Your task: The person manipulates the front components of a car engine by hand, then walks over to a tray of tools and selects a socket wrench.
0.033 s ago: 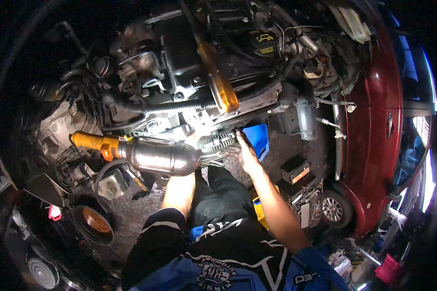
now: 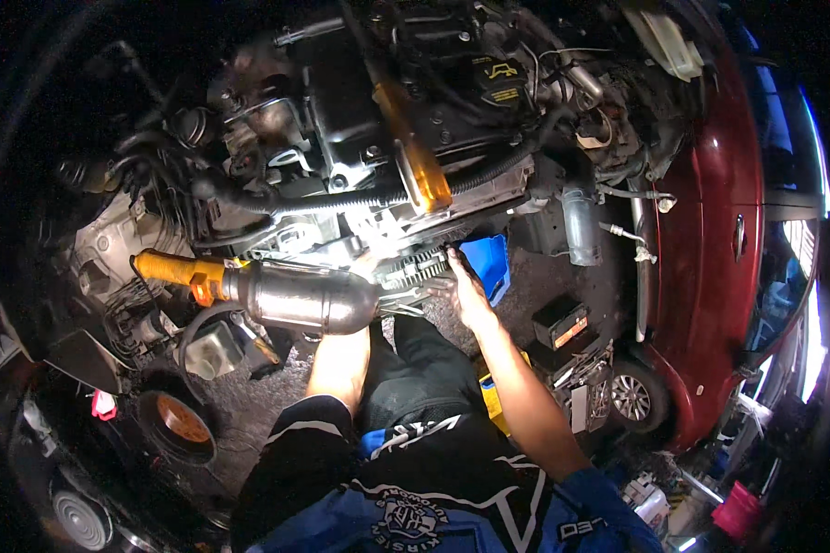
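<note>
My right hand is closed around the right end of a grey metal part with ribs, fingers and thumb on its edge. The part sits in front of the engine, above my dark trousers. My left forearm reaches up to the left of it. Most of my left hand is hidden behind a hanging work lamp with a yellow handle and metal shade; glare washes out the little skin that shows past the lamp. Just right of the ribbed part stands a blue plastic container.
A long amber translucent piece hangs over the engine's front edge. Right of me stand a black battery-like box, a tool tray and a red car. On the left lie a round drum and a pale plastic tank.
</note>
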A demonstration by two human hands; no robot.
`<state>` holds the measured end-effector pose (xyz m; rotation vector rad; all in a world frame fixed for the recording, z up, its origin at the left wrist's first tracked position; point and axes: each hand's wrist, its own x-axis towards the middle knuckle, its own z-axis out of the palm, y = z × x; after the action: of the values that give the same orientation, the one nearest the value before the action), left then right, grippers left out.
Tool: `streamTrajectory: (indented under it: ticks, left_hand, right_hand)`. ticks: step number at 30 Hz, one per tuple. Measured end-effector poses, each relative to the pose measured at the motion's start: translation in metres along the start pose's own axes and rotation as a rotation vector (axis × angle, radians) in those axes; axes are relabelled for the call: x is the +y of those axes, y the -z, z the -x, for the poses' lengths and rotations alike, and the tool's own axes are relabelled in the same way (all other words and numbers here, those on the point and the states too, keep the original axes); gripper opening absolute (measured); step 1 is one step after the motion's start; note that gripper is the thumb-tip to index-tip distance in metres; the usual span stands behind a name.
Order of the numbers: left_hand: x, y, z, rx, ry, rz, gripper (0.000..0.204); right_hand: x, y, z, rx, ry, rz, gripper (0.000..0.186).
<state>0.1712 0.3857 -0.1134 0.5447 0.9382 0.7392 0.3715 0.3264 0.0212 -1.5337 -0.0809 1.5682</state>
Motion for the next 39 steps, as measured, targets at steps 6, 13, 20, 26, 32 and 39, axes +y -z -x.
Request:
streamTrajectory:
  ticks: [6, 13, 20, 26, 32, 39]
  left_hand:
    - [0.011, -0.027, 0.011, 0.047, 0.098, -0.13, 0.023]
    - [-0.036, 0.02, -0.017, -0.189, -0.127, 0.16, 0.026]
    - [-0.059, 0.047, -0.033, -0.22, -0.651, -0.296, 0.023]
    - [-0.035, -0.015, -0.039, -0.045, 0.167, 0.462, 0.021]
    - [-0.054, -0.029, -0.06, -0.01, 0.237, 0.659, 0.015]
    - [-0.079, 0.022, -0.072, -0.193, 0.078, 0.748, 0.024]
  right_hand:
    - [-0.002, 0.01, 0.006, 0.02, -0.001, -0.003, 0.068]
    - [-0.013, -0.002, 0.009, -0.065, -0.057, 0.073, 0.062]
    - [-0.013, -0.013, 0.008, -0.107, -0.11, 0.129, 0.056]
    - [-0.022, 0.01, 0.031, -0.087, -0.007, 0.169, 0.066]
    - [0.044, 0.129, 0.038, -0.05, 0.137, 0.438, 0.067]
    - [0.116, 0.223, 0.088, 0.047, -0.151, 0.817, 0.065]
